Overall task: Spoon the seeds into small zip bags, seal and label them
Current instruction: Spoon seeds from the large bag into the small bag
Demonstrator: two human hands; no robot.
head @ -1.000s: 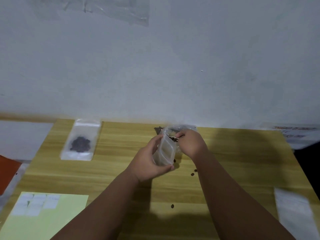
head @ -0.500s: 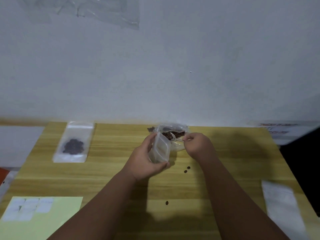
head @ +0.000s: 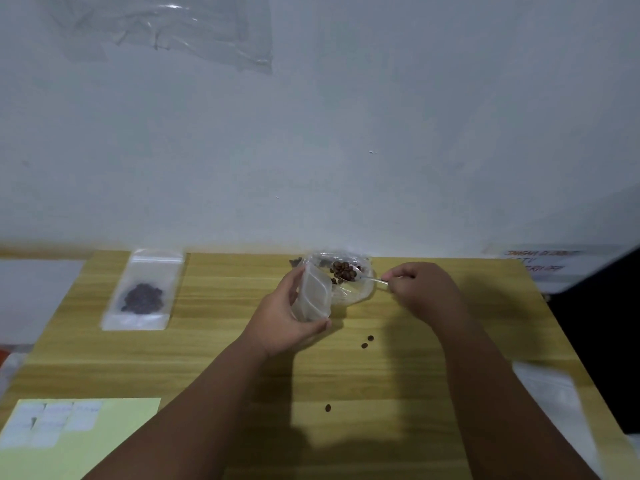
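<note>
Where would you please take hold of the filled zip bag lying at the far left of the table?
The filled zip bag lies flat, its seeds heaped near the middle. I would probably pinch the bare strip at its far end, coming from above, so the seeds hang below the grip.

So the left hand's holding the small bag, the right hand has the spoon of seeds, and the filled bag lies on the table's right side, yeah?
Not quite. The head view shows the filled bag on the left side of the table, not the right. Otherwise yes: the left hand holds the small bag and the right hand has the spoon of seeds.
</note>
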